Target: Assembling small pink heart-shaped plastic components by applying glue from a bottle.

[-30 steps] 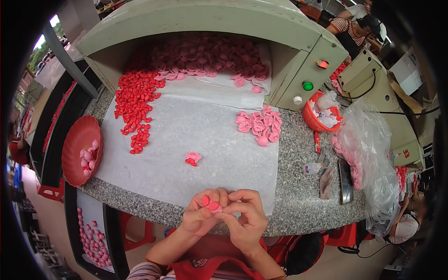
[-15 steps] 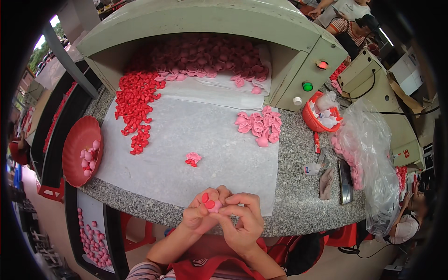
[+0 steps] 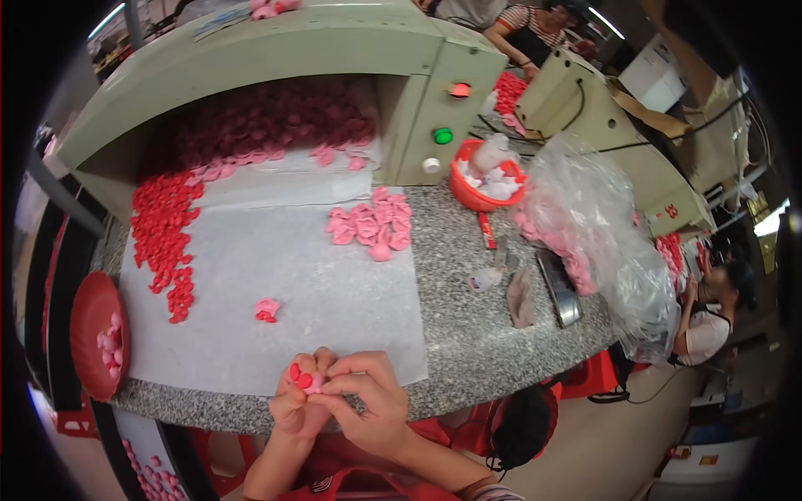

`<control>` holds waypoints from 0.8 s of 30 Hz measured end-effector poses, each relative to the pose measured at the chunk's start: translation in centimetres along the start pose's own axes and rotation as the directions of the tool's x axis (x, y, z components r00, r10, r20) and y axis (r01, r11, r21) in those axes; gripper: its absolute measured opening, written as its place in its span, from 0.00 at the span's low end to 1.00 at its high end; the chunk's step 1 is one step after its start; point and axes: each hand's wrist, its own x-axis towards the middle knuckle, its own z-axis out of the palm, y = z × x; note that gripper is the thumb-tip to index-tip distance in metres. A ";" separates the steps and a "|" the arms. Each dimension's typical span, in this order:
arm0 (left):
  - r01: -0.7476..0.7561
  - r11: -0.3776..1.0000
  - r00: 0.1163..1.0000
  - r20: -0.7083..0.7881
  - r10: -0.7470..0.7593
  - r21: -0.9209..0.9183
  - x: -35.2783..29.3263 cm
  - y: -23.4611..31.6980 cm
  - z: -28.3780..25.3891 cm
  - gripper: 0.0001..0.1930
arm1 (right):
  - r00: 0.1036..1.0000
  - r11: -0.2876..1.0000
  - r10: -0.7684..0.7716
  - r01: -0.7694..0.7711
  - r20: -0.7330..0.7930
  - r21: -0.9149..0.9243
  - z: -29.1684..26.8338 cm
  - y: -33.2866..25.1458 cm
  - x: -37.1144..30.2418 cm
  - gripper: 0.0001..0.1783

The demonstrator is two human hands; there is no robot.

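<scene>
Our view swings right, work unbroken. Our left hand (image 3: pixel 294 409) and right hand (image 3: pixel 369 403) pinch one pink piece (image 3: pixel 315 384) (red-topped).

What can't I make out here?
In the head view:
Hidden: underside of the small pink-and-red piece, by the left hand and right hand.
Cut off: near end of the black-rimmed white tray, by the lower edge.
Too dim: back of the pink heap, shadowed by the pale green metal box.
</scene>
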 end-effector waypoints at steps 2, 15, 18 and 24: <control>0.047 0.999 0.999 -0.003 -0.047 0.006 0.2 -0.5 0.6 0.14 | 1.000 1.000 -0.007 0.007 0.008 0.023 -0.7 0.4 -0.2 0.10; 0.130 0.986 0.990 0.047 -0.135 0.105 1.6 -2.9 0.8 0.14 | 0.906 0.583 0.167 -0.410 -0.390 -0.701 -19.3 11.2 1.0 0.12; 0.108 0.985 0.993 0.038 -0.114 0.134 1.5 -3.0 0.7 0.13 | 0.786 0.773 0.516 -0.598 -0.340 -0.211 -15.3 6.0 0.2 0.08; 0.159 0.985 0.981 -0.127 -0.149 0.068 0.9 -2.2 1.5 0.11 | 0.993 0.967 0.094 -0.074 0.075 -0.243 -4.5 0.1 0.7 0.09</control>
